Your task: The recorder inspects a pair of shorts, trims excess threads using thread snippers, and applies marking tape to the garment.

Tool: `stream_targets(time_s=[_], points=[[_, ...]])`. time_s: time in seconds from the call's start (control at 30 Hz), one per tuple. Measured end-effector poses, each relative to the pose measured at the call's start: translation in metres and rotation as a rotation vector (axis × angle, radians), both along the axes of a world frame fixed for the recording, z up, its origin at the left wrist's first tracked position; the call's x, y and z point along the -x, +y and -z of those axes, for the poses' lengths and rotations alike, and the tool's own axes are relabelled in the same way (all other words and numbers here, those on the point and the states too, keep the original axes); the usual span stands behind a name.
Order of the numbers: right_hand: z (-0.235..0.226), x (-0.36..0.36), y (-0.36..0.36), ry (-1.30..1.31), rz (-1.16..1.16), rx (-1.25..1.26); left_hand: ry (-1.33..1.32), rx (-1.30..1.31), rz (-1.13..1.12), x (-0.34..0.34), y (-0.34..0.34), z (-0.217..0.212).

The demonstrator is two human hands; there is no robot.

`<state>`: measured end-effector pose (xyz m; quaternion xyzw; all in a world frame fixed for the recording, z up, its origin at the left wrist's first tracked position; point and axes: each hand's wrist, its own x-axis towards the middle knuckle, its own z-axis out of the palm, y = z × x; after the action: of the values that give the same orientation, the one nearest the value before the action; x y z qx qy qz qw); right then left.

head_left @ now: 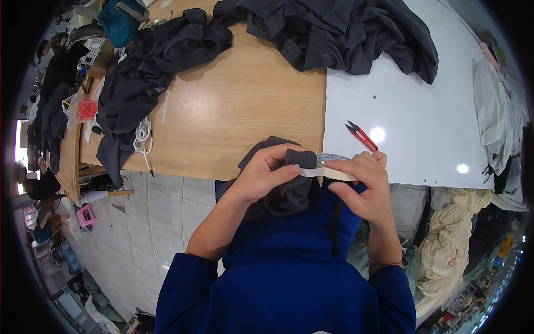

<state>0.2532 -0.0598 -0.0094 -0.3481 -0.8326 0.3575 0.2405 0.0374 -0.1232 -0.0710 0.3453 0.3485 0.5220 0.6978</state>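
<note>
My left hand is closed on a dark grey garment, pinching a folded bit of its cloth between thumb and fingers. A pale strip runs from under the left thumb to a narrow roll of cream tape, whose inner side carries small printing. Around that roll my right hand is closed, fingers over the top and thumb below. The rest of the garment hangs over the table edge, against my blue clothing. Red-handled thread snips lie on the white tabletop just beyond my right hand.
More dark grey garments are heaped at the far side and along the left of the wooden tabletop. A coiled white cord hangs at its left edge. Cream cloth is piled at the lower right.
</note>
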Motion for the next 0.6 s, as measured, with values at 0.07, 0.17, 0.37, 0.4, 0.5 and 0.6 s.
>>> stream_targets(time_s=[0.07,0.17,0.37,0.4,0.5,0.6], points=[[0.002,0.003,-0.001,0.011,0.012,-0.02,-0.032,-0.035,0.028,-0.001,-0.001,0.001],[0.017,0.011,-0.004,0.062,0.107,-0.114,-0.052,-0.094,0.056,-0.003,0.0,0.0],[0.031,0.021,-0.003,0.036,0.229,0.126,0.046,-0.054,0.099,0.004,0.0,0.005],[0.029,0.023,-0.004,0.016,0.235,0.101,0.046,-0.053,0.099,0.004,0.0,0.005],[0.025,0.028,-0.005,0.001,0.242,0.058,-0.07,-0.016,0.164,0.006,-0.003,0.008],[0.021,0.032,-0.004,-0.038,0.252,0.01,-0.229,0.027,0.234,0.005,-0.006,0.017]])
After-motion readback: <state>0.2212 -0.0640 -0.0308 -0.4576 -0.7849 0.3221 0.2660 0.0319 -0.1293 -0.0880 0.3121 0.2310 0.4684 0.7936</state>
